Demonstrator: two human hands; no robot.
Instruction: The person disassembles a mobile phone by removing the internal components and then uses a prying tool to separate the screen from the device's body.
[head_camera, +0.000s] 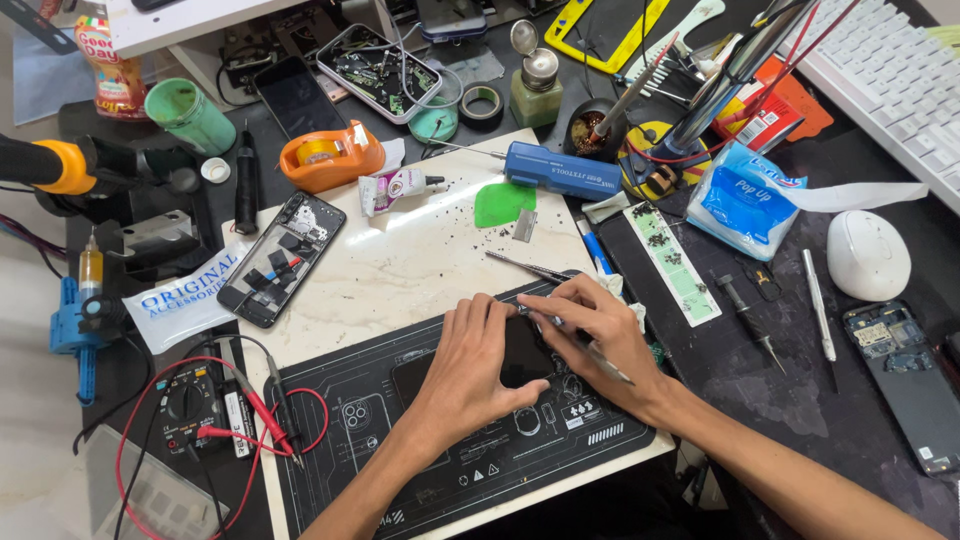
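A black phone (527, 355) lies on a black work mat (480, 455) on the pale slab in front of me. My left hand (470, 370) covers its left part and holds it down by the edges. My right hand (600, 330) grips a thin metal tool (600, 357) and rests its fingertips on the phone's top edge. Much of the phone is hidden under both hands.
An opened phone (283, 258) with bare insides lies at the slab's left, tweezers (527, 266) just above my hands. A multimeter (195, 405) with red leads sits at lower left. To the right are a tissue pack (745, 200), a white mouse (867, 255), screwdrivers and another opened phone (905, 385).
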